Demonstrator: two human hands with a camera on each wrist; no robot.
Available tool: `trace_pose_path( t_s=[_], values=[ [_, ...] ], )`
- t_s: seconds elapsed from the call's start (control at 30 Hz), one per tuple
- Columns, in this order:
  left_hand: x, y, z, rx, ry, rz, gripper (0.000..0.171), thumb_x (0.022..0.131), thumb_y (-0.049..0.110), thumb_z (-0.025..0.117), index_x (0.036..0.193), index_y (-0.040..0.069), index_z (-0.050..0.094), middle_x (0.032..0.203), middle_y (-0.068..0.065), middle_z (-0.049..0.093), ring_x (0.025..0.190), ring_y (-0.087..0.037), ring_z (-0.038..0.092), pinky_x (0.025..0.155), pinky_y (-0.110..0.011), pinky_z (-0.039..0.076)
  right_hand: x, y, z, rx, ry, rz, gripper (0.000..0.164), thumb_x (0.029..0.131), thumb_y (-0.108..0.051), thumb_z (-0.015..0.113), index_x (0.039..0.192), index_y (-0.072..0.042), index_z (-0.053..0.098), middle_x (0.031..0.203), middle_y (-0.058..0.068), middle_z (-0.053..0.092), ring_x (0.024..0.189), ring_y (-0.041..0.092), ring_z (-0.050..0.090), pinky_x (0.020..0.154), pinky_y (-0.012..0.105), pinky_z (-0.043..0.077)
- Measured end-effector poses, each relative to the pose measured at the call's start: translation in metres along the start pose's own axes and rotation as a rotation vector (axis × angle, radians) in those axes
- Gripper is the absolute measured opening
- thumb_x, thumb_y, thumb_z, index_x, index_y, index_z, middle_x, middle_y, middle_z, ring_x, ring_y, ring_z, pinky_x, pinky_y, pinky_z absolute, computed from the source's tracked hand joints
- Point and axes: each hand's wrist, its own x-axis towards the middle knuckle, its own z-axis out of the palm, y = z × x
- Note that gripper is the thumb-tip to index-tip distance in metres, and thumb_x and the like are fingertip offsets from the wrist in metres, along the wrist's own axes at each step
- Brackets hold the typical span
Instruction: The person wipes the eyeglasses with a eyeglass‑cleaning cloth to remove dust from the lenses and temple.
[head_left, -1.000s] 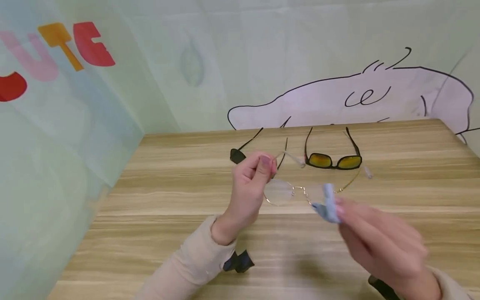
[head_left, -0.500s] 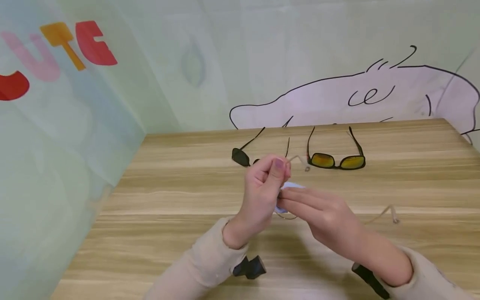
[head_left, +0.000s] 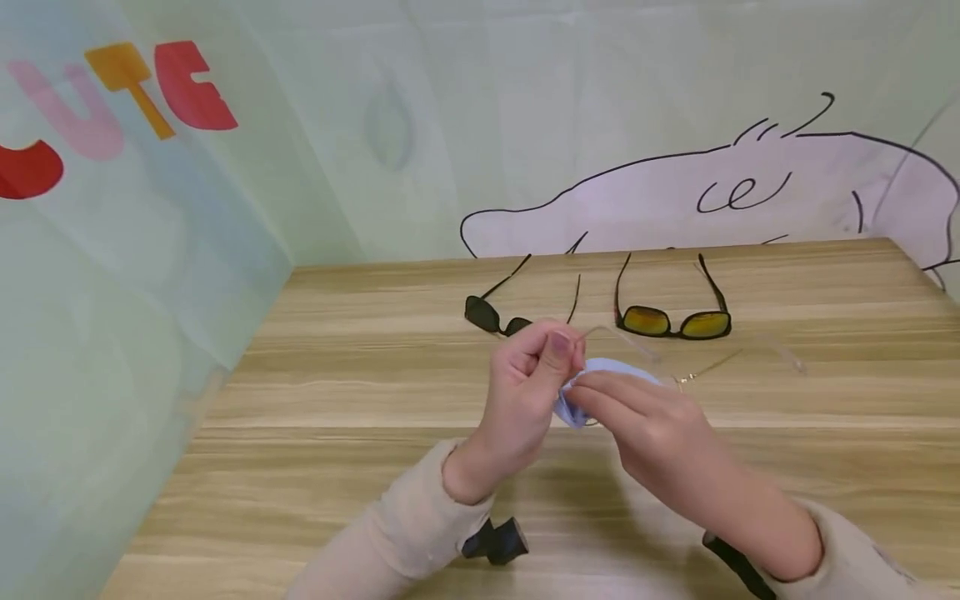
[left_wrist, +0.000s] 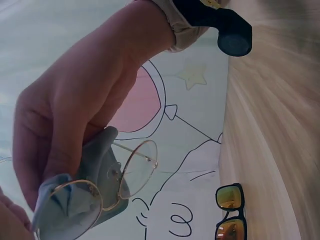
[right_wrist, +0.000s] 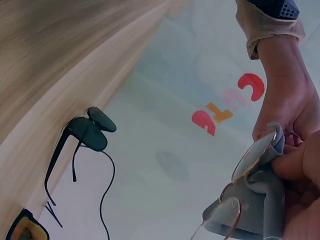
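Thin gold-rimmed eyeglasses (left_wrist: pixel 139 169) with clear lenses are held up above the table between both hands. My left hand (head_left: pixel 517 404) pinches them near one end of the frame. A light blue cleaning cloth (head_left: pixel 618 367) is folded over one lens, and my right hand (head_left: pixel 667 437) grips the cloth against it. In the left wrist view the cloth shows through that lens, while the other lens is uncovered. One clear-tipped temple (head_left: pixel 708 365) sticks out to the right of the hands. The right hand's fingertips lie close beside the left thumb.
Dark sunglasses (head_left: pixel 482 314) lie at the back of the wooden table (head_left: pixel 337 375), partly hidden by the left hand. Right of them are black-framed sunglasses (head_left: pixel 647 321) with yellow lenses. A printed cloth backdrop (head_left: pixel 420 167) stands behind and to the left.
My right hand has brought the cloth from the right to the eyeglasses and over a lens. The left hand has shifted slightly right. The eyeglasses have tilted, moving their free temple.
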Motion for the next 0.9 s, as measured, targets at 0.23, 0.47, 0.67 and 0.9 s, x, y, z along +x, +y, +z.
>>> trace_pose_path(
  t_s=[0.23, 0.47, 0.67, 0.9],
  values=[
    [0.001, 0.000, 0.001, -0.010, 0.087, -0.024, 0.059, 0.090, 0.042, 0.052, 0.075, -0.014, 0.041, 0.067, 0.005, 0.041, 0.055, -0.010, 0.031, 0.054, -0.021, 0.026, -0.001, 0.001, 0.004, 0.030, -0.020, -0.017, 0.037, 0.101, -0.007, 0.035, 0.093, 0.000, 0.071, 0.094, 0.009, 0.069, 0.085, 0.023, 0.066, 0.072, 0.035, 0.053],
    [0.004, 0.001, -0.005, -0.026, 0.081, 0.015, 0.061, 0.089, 0.040, 0.054, 0.074, -0.017, 0.040, 0.068, 0.006, 0.044, 0.056, -0.011, 0.030, 0.055, -0.023, 0.025, -0.001, -0.005, -0.001, -0.115, -0.057, -0.012, 0.035, 0.098, -0.001, 0.033, 0.090, 0.001, 0.068, 0.090, 0.010, 0.068, 0.081, 0.025, 0.066, 0.069, 0.038, 0.053],
    [-0.002, 0.000, -0.004, 0.049, -0.025, 0.038, 0.057, 0.092, 0.039, 0.051, 0.078, -0.016, 0.047, 0.067, -0.017, 0.045, 0.065, -0.011, 0.042, 0.061, -0.021, 0.037, 0.003, -0.013, 0.002, -0.309, -0.079, 0.021, 0.031, 0.099, 0.001, 0.033, 0.093, 0.005, 0.062, 0.091, 0.013, 0.065, 0.083, 0.026, 0.064, 0.071, 0.035, 0.053],
    [-0.003, -0.001, -0.003, 0.028, -0.041, 0.044, 0.055, 0.092, 0.038, 0.050, 0.078, -0.015, 0.047, 0.068, -0.017, 0.045, 0.060, -0.008, 0.042, 0.052, -0.020, 0.035, 0.003, -0.003, 0.011, -0.134, -0.026, 0.057, 0.029, 0.068, 0.020, 0.063, 0.091, 0.003, 0.065, 0.096, 0.013, 0.068, 0.090, 0.027, 0.065, 0.071, 0.036, 0.053]
  ],
)
